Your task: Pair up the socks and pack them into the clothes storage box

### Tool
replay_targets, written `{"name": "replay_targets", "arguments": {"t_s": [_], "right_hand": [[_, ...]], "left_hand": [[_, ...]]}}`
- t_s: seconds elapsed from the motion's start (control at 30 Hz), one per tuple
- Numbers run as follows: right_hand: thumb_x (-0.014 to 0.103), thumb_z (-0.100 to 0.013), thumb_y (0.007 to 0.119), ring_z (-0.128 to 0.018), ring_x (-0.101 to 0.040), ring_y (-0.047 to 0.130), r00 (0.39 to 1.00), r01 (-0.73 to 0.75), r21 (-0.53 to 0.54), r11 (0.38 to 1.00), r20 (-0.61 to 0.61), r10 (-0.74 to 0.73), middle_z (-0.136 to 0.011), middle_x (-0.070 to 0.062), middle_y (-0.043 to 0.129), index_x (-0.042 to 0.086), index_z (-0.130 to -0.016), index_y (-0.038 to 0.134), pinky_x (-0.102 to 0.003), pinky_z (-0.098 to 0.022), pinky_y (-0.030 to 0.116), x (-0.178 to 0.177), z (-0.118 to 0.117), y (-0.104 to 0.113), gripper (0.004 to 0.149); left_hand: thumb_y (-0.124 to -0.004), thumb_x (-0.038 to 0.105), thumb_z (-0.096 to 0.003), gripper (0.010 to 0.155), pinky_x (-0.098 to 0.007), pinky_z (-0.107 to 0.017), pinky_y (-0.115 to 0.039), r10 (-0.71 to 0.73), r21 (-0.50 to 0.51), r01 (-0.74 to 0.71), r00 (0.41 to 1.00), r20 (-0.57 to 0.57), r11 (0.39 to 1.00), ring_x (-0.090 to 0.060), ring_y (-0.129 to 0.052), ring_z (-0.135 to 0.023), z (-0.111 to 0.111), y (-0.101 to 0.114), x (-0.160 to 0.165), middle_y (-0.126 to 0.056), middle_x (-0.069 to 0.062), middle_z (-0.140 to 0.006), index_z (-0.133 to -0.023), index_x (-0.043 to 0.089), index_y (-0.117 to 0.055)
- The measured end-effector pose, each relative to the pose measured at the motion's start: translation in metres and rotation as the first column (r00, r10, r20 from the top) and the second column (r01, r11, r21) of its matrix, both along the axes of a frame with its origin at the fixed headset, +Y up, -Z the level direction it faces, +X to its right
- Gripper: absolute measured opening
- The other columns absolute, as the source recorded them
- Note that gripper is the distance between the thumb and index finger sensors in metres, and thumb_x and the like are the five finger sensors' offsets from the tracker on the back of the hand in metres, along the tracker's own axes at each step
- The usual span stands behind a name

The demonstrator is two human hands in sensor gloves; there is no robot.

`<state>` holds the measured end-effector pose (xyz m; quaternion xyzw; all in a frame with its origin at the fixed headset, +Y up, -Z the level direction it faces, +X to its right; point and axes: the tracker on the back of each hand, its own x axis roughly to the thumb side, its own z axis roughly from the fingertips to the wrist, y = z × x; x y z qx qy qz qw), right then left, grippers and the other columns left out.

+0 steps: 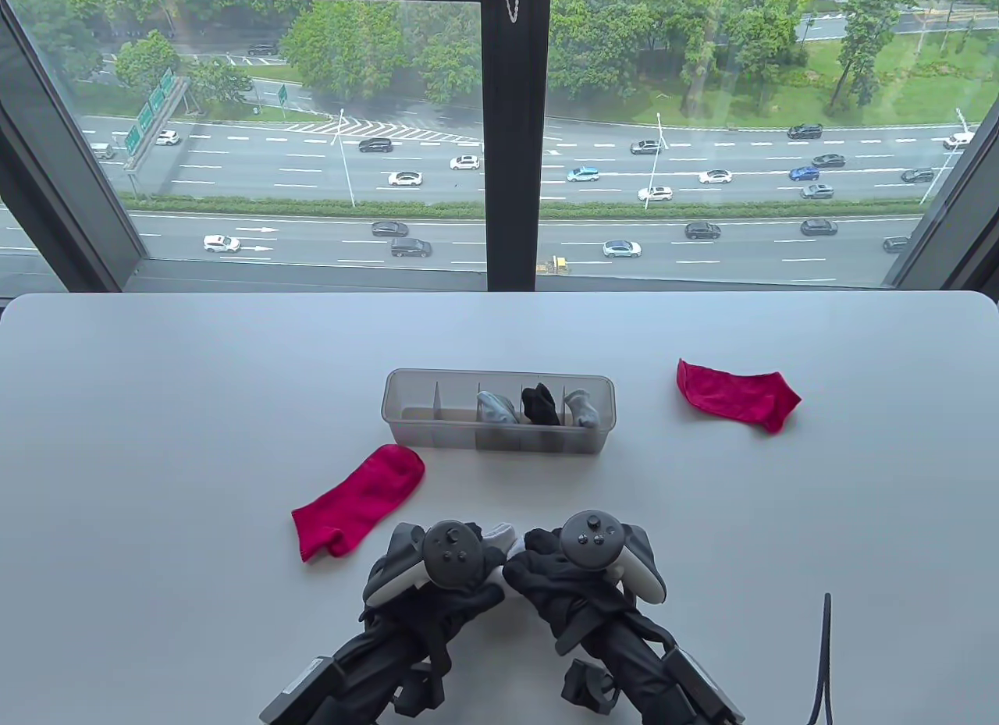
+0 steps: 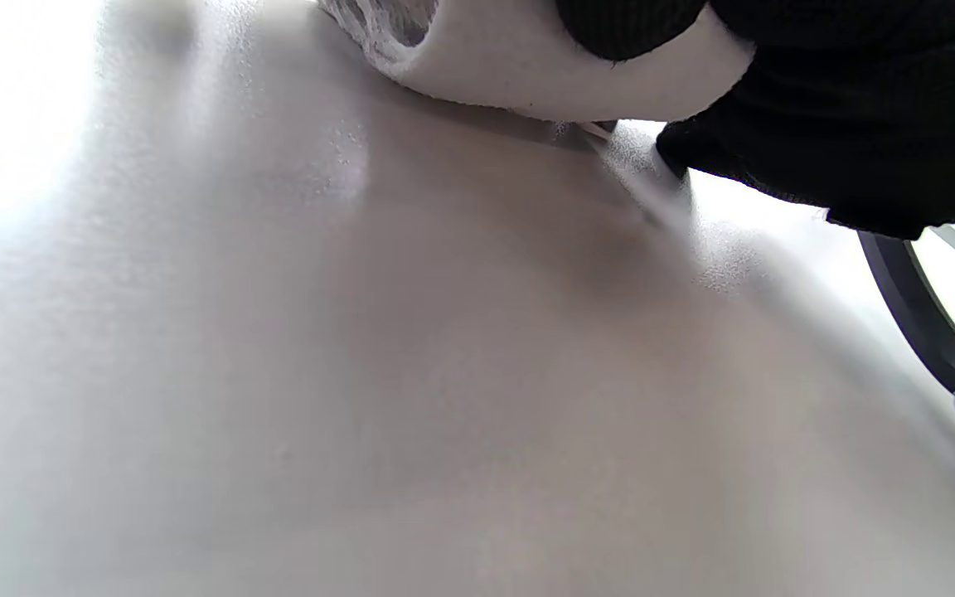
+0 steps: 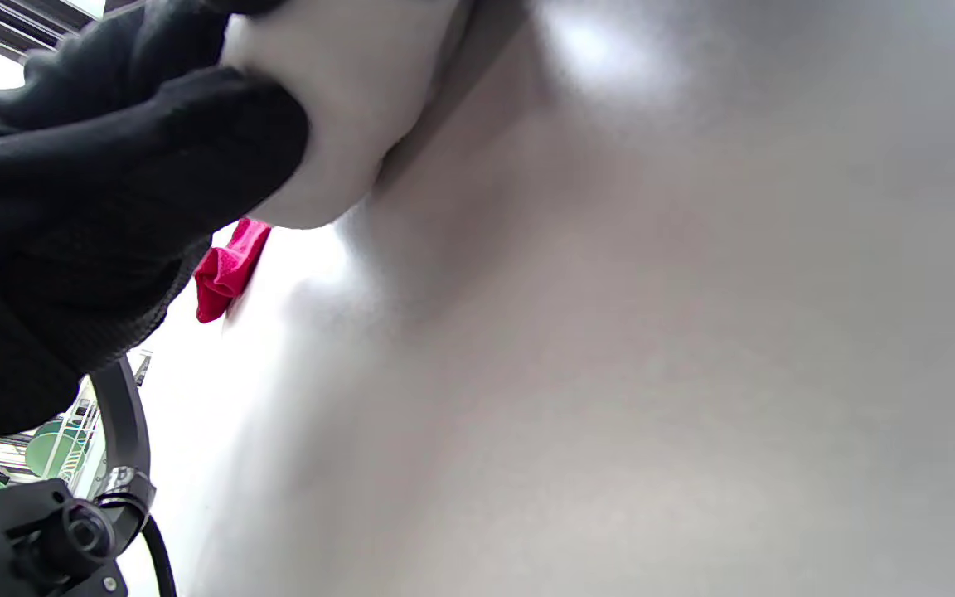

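Both gloved hands meet at the table's near middle over a white sock point(image 1: 502, 536). My left hand point(image 1: 468, 557) and my right hand point(image 1: 538, 557) grip it together; the sock point(image 2: 544, 62) fills the top of the left wrist view, and the sock point(image 3: 345, 108) sits under black fingers point(image 3: 154, 149) in the right wrist view. A red sock point(image 1: 359, 500) lies flat left of the hands, and a second red sock point(image 1: 737, 395) lies at the right. The clear storage box point(image 1: 406, 413) stands behind, with a grey, a black and another grey sock bundle in its right compartments.
The box's two left compartments show no socks. A black cable point(image 1: 823, 655) rises at the near right edge. A window with a dark centre post runs behind the table's far edge.
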<state>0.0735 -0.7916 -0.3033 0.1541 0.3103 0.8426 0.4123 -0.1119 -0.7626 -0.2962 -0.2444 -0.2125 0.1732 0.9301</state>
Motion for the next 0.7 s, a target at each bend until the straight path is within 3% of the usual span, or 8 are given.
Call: {"name": "replay_targets", "arguments": {"t_s": [0.13,0.23,0.3,0.33,0.43,0.53,0.63,0.7], "right_hand": [[0.041,-0.065,0.046,-0.095,-0.047,-0.012,0.995,0.093,-0.019,0.995,0.018,-0.093,-0.115,-0.026,0.007,0.007,-0.095,0.065,-0.064,-0.061,-0.004,-0.002,0.001,0.007,0.049],[0.044,-0.065,0.05,-0.096,-0.047,-0.011,0.998,0.055,0.034,0.998,0.018,-0.055,-0.115,-0.027,0.006,0.01,-0.1,0.06,-0.066,-0.062,-0.001,-0.005,0.003,0.012,0.05],[0.048,-0.062,0.055,-0.097,-0.049,-0.008,0.999,-0.029,0.15,0.988,-0.025,0.033,-0.116,-0.027,0.006,0.018,-0.112,0.038,-0.067,-0.064,0.002,-0.009,0.004,0.022,0.06],[0.048,-0.061,0.058,-0.098,-0.048,-0.007,0.996,-0.055,0.199,0.978,-0.057,0.068,-0.116,-0.026,0.008,0.018,-0.109,0.043,-0.067,-0.065,0.003,-0.012,0.005,0.027,0.059],[0.044,-0.062,0.057,-0.1,-0.048,-0.001,0.996,-0.059,0.242,0.969,-0.047,0.072,-0.117,-0.025,0.018,0.014,-0.104,0.052,-0.067,-0.067,0.007,-0.012,0.005,0.035,0.051],[0.04,-0.064,0.052,-0.101,-0.048,0.003,1.0,-0.02,0.227,0.974,-0.002,0.021,-0.116,-0.025,0.025,0.009,-0.098,0.06,-0.068,-0.067,0.009,-0.007,0.004,0.036,0.047],[0.041,-0.064,0.051,-0.101,-0.051,0.006,0.999,0.022,0.23,0.973,0.035,-0.031,-0.115,-0.027,0.028,0.008,-0.098,0.062,-0.069,-0.066,0.01,0.0,0.005,0.037,0.048],[0.044,-0.062,0.054,-0.101,-0.052,0.007,0.999,0.011,0.261,0.965,0.036,-0.021,-0.116,-0.028,0.026,0.011,-0.104,0.055,-0.07,-0.066,0.009,-0.001,0.006,0.039,0.053]], "left_hand": [[-0.07,0.041,-0.0546,0.062,-0.072,-0.076,-0.017,-0.087,0.042,0.086,0.996,0.009,0.995,-0.047,-0.006,-0.108,0.003,0.001,0.007,-0.004,-0.018,-0.115,-0.1,0.01,-0.041],[-0.074,0.037,-0.0534,0.047,-0.072,-0.077,-0.03,-0.09,0.172,0.092,0.996,-0.021,0.981,-0.05,-0.03,-0.109,0.002,0.009,0.005,-0.032,-0.022,-0.116,-0.086,0.006,-0.063],[-0.074,0.039,-0.0526,0.044,-0.072,-0.076,-0.037,-0.102,0.162,0.102,0.995,-0.006,0.982,-0.05,-0.042,-0.108,0.001,0.011,0.002,-0.047,-0.023,-0.113,-0.081,0.005,-0.069],[-0.073,0.04,-0.0526,0.044,-0.072,-0.076,-0.039,-0.078,0.15,0.078,0.997,-0.006,0.986,-0.05,-0.046,-0.107,0.001,0.013,0.0,-0.05,-0.023,-0.112,-0.08,0.005,-0.07],[-0.073,0.041,-0.0536,0.046,-0.071,-0.075,-0.041,-0.065,0.149,0.064,0.998,0.003,0.987,-0.052,-0.046,-0.106,0.003,0.017,0.0,-0.051,-0.024,-0.112,-0.084,0.006,-0.07],[-0.076,0.043,-0.0517,0.065,-0.071,-0.076,-0.04,-0.038,0.24,0.04,0.999,-0.011,0.97,-0.053,-0.041,-0.107,0.006,0.024,0.002,-0.041,-0.025,-0.115,-0.101,0.006,-0.053],[-0.075,0.038,-0.0532,0.052,-0.07,-0.075,-0.046,0.002,0.31,-0.005,1.0,0.01,0.951,-0.051,-0.053,-0.105,0.009,0.03,0.005,-0.055,-0.022,-0.112,-0.093,0.004,-0.067],[-0.072,0.037,-0.0541,0.05,-0.07,-0.075,-0.047,-0.019,0.295,0.016,1.0,0.009,0.955,-0.051,-0.055,-0.105,0.008,0.031,0.006,-0.058,-0.021,-0.111,-0.091,0.003,-0.069]]}}
